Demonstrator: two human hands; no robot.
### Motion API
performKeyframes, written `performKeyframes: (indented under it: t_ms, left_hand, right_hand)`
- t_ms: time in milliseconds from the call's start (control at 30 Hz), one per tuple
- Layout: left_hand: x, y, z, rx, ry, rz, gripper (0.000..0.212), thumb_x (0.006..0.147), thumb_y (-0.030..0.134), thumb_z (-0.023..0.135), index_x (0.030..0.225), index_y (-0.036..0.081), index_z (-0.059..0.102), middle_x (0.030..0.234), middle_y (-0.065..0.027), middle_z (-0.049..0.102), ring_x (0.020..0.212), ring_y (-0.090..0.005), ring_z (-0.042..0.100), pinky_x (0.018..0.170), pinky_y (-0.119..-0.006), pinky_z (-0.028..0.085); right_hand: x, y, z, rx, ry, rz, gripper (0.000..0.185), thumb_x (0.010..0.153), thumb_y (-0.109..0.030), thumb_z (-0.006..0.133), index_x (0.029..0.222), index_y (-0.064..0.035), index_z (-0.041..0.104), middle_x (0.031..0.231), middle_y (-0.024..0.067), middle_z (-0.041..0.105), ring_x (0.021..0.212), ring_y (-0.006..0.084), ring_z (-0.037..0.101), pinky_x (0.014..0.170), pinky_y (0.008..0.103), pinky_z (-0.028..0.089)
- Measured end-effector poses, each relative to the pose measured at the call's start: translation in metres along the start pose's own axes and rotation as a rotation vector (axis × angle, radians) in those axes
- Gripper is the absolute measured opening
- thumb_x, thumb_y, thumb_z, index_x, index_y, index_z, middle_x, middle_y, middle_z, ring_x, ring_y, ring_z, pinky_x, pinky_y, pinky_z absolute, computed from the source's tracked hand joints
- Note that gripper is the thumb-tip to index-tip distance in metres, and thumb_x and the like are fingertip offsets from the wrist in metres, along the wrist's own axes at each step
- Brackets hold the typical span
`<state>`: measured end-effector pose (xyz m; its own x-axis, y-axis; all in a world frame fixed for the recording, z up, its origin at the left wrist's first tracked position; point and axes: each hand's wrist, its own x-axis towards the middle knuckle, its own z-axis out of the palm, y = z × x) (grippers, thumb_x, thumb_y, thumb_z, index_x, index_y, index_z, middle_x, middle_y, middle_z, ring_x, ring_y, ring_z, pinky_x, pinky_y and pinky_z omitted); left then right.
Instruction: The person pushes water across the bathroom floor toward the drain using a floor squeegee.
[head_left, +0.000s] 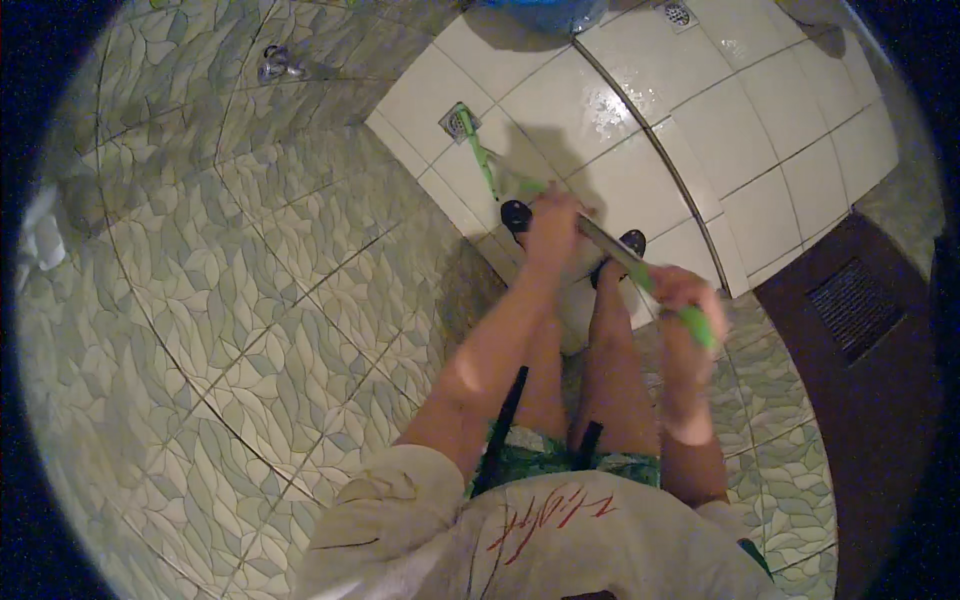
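Note:
Both hands are on the long handle (611, 244) of a green floor squeegee or similar floor tool, which slants across in front of me. My left hand (555, 217) grips the handle lower down, above one dark shoe (515, 216). Around the green grip near the top end, my right hand (686, 296) is closed and slightly blurred. The tool's narrow green head (478, 150) rests on the pale floor tiles (536, 124), one end over a square metal drain (457, 124). Where the handle joins the head is blurred.
A curved metal strip (660, 146) divides the wet tiled floor. At the top is part of a blue container (551, 11), with a second drain (677, 13) nearby. Leaf-patterned wall tiles (247, 300) rise at left, bearing a metal fitting (277, 66). A brown door (840, 375) with a vent stands right.

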<state>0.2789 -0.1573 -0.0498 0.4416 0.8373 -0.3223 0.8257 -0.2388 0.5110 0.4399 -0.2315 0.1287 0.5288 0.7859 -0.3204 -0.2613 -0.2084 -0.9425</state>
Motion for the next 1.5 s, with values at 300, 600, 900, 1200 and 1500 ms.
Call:
performKeyframes:
  t_ms: [300, 600, 900, 1200, 1500]
  left_hand:
    - [0.033, 0.113, 0.072, 0.108, -0.108, 0.069, 0.019, 0.079, 0.016, 0.058, 0.086, 0.0, 0.064, 0.117, -0.0315, 0.053, 0.106, -0.0433, 0.056, 0.086, -0.044, 0.049]
    - [0.051, 0.016, 0.012, -0.189, -0.158, -0.28, 0.011, 0.081, 0.022, 0.061, 0.082, 0.011, 0.065, 0.101, -0.0163, 0.064, 0.094, -0.0289, 0.062, 0.071, -0.042, 0.051]
    - [0.129, -0.075, -0.04, -0.62, 0.444, 0.004, 0.019, 0.079, 0.023, 0.069, 0.078, 0.006, 0.06, 0.087, -0.0166, 0.063, 0.085, -0.0323, 0.062, 0.074, -0.039, 0.049]
    - [-0.007, -0.077, -0.001, -1.138, 0.186, -0.609, 0.022, 0.089, 0.024, 0.054, 0.102, 0.006, 0.057, 0.081, -0.0059, 0.057, 0.071, -0.0198, 0.059, 0.069, -0.032, 0.05]
    - [0.019, 0.039, -0.033, -0.633, 0.411, -0.122, 0.026, 0.077, 0.017, 0.072, 0.099, 0.009, 0.06, 0.116, -0.021, 0.058, 0.072, -0.0299, 0.064, 0.065, -0.035, 0.053]
  right_hand:
    - [0.013, 0.015, -0.13, 0.097, 0.326, -0.109, 0.021, 0.085, -0.02, 0.05, 0.072, -0.0044, 0.046, 0.073, 0.0116, 0.052, 0.076, 0.0268, 0.053, 0.084, 0.0468, 0.043]
    - [0.032, 0.037, 0.0, -0.024, 0.201, -0.05, 0.019, 0.082, -0.015, 0.052, 0.072, 0.0009, 0.051, 0.079, 0.0172, 0.06, 0.081, 0.0266, 0.058, 0.08, 0.0427, 0.044]
    - [0.093, 0.007, 0.066, -0.413, -0.684, -0.587, 0.01, 0.067, -0.011, 0.062, 0.073, -0.0078, 0.055, 0.08, 0.0062, 0.061, 0.089, 0.0261, 0.059, 0.087, 0.0431, 0.036]
    - [0.0, 0.022, 0.04, -0.5, -1.123, -0.459, 0.014, 0.059, -0.012, 0.064, 0.071, -0.0144, 0.056, 0.076, 0.0002, 0.059, 0.085, 0.0216, 0.059, 0.081, 0.0455, 0.03]
    - [0.013, -0.07, 0.013, -0.466, -0.552, -0.337, 0.012, 0.065, -0.004, 0.061, 0.067, -0.0122, 0.053, 0.071, 0.0018, 0.06, 0.079, 0.0248, 0.06, 0.089, 0.0465, 0.033]
